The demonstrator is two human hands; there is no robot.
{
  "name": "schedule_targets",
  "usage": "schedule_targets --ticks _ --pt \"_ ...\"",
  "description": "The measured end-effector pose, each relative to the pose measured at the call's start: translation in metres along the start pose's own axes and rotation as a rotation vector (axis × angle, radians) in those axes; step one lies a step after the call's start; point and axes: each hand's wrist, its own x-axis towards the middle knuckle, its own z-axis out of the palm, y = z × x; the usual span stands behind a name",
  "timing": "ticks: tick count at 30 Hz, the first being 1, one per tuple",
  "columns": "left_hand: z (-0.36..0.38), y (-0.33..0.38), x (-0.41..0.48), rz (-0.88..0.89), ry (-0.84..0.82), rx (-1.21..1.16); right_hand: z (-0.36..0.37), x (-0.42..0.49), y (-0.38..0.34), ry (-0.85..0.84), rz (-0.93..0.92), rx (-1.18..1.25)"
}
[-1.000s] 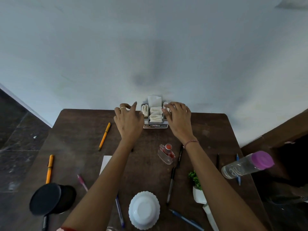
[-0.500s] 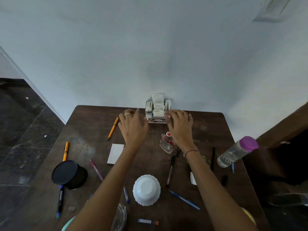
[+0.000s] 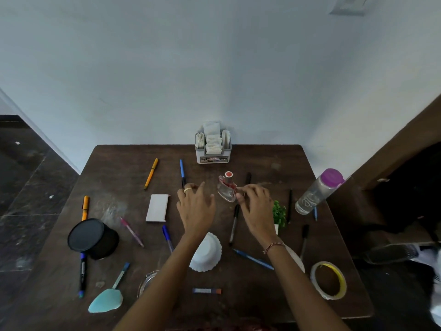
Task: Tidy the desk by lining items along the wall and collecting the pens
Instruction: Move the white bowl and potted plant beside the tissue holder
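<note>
right hand (image 3: 254,203) on the small clear glass bottle with a red cap (image 3: 228,189)

nearest, a white scalloped bowl (image 3: 206,253) lies upturned between the forearms, its inside hidden, and the round black lidded tin (image 3: 91,237) to the left is closed. beyond them the left hand (image 3: 195,204) hovers flat, fingers spread, holding nothing. the right hand curls thumb and fingertips onto the bottle's near right corner, apparently pinching it. the bottle lies just left of those fingers, its long axis running cap-first toward the wall. farther, straight behind it, the grey plastic caddy (image 3: 213,159) packed with white packets (image 3: 213,144) sits against the pale wall (image 3: 214,68); i judge the bottle must travel away from the body, to a spot beside the caddy.
</note>
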Motion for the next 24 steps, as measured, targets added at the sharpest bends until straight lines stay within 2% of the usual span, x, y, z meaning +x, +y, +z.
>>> schedule_targets --ticks 4,8,11,17,24 --pt "0.016 -0.012 -0.025 -0.035 -0.132 -0.034 0.012 -0.033 0.005 -0.156 0.114 0.168" --pt "0.034 -0.036 -0.039 -0.251 -0.363 -0.174 0.030 -0.060 -0.009 -0.420 0.353 0.253" --pt "0.042 -0.048 -0.044 -0.403 -0.439 -0.217 0.042 -0.079 -0.019 -0.528 0.512 0.332" --pt "0.056 -0.066 -0.044 -0.514 -0.511 -0.289 0.062 -0.096 -0.023 -0.593 0.773 0.488" --pt "0.064 -0.072 -0.042 -0.565 -0.519 -0.350 0.090 -0.098 -0.030 -0.524 0.980 0.522"
